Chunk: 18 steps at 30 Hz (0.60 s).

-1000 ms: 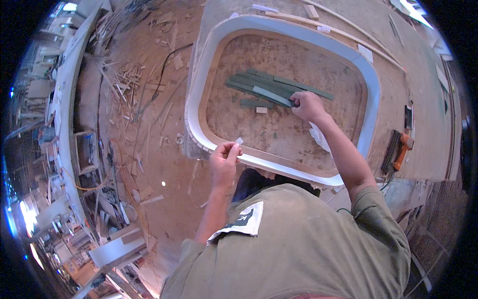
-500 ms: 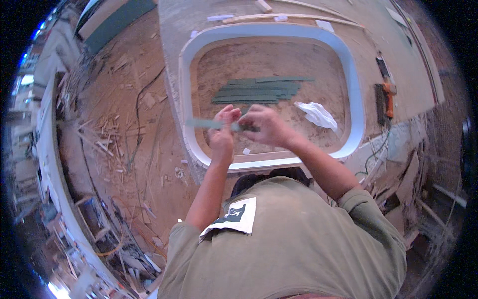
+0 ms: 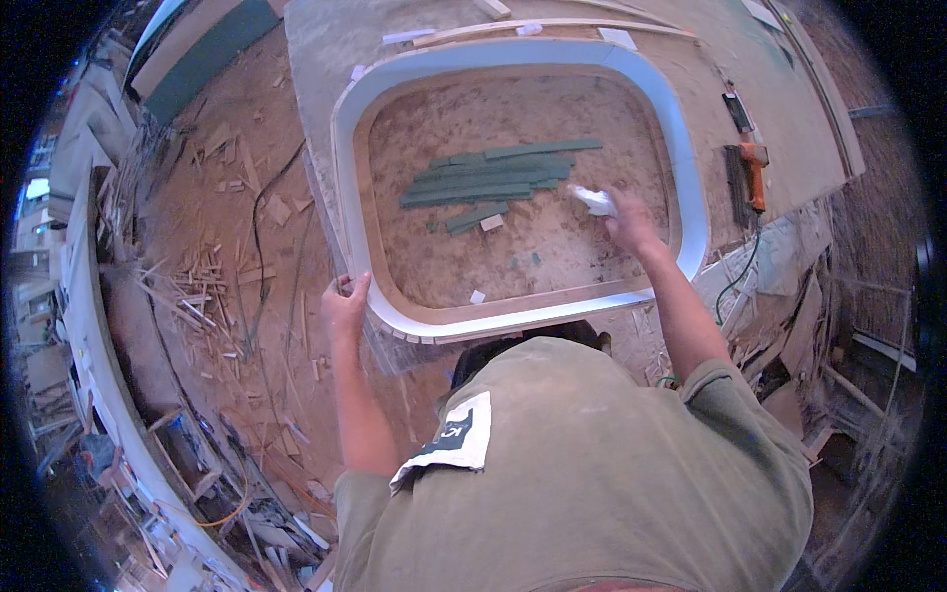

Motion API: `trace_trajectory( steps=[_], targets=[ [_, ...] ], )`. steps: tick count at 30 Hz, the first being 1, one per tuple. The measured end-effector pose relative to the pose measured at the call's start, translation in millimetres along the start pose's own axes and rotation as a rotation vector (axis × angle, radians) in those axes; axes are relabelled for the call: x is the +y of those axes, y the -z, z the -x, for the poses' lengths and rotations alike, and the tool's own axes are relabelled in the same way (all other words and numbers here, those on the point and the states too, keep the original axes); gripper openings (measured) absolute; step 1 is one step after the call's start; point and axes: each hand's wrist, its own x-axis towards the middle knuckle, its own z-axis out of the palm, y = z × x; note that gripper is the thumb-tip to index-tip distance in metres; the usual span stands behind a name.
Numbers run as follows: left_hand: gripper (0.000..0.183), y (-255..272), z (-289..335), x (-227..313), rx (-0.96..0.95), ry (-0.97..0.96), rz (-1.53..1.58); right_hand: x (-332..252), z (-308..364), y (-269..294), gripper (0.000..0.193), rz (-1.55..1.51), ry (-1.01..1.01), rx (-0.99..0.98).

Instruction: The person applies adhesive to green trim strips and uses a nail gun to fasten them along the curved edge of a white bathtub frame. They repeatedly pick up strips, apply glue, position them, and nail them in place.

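Note:
A large frame with rounded corners and a white inner face (image 3: pixel 695 212) lies on the worktable. Within its opening, a loose pile of flat green strips (image 3: pixel 483 180) sits left of centre, with a shorter green strip (image 3: pixel 475 217) and a small pale block (image 3: pixel 491 224) just below. My right hand (image 3: pixel 629 225) is closed on a crumpled white cloth or paper (image 3: pixel 595 201) at the right part of the opening. By the frame's lower left corner, my left hand (image 3: pixel 345 304) has its thumb apart and fingers partly curled, with nothing seen in it.
An orange and black power tool (image 3: pixel 755 178) with a cord lies on the table right of the frame. Long wooden strips (image 3: pixel 552 32) rest beyond its far side. Wood scraps (image 3: pixel 202 301) litter the floor at left, where a dark cable (image 3: pixel 258 227) runs.
My hands have moved apart. The left has let go of the green strip and gone to the frame's lower left corner; the right has moved right and picked up the white crumpled piece.

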Motion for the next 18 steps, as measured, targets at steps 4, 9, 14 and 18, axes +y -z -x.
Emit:
trace_trajectory(
  steps=[4,9,14,18],
  targets=[
    [0.04,-5.9,16.7,19.7,-0.001,0.042,-0.075,10.6,-5.0,-9.3,0.047,-0.379,-0.104,-0.011],
    [0.036,-2.8,30.9,14.2,-0.05,0.04,-0.229,-20.4,-11.0,4.5,0.046,-1.078,-0.303,-0.097],
    [0.042,-9.0,65.5,12.0,-0.18,0.08,-0.131,-72.7,-6.7,28.1,0.052,-1.178,-0.193,-0.221],
    [0.063,-1.5,82.8,0.1,-0.086,0.069,0.011,-90.1,-7.7,16.7,0.042,-1.234,-0.208,-0.294]
  ],
)
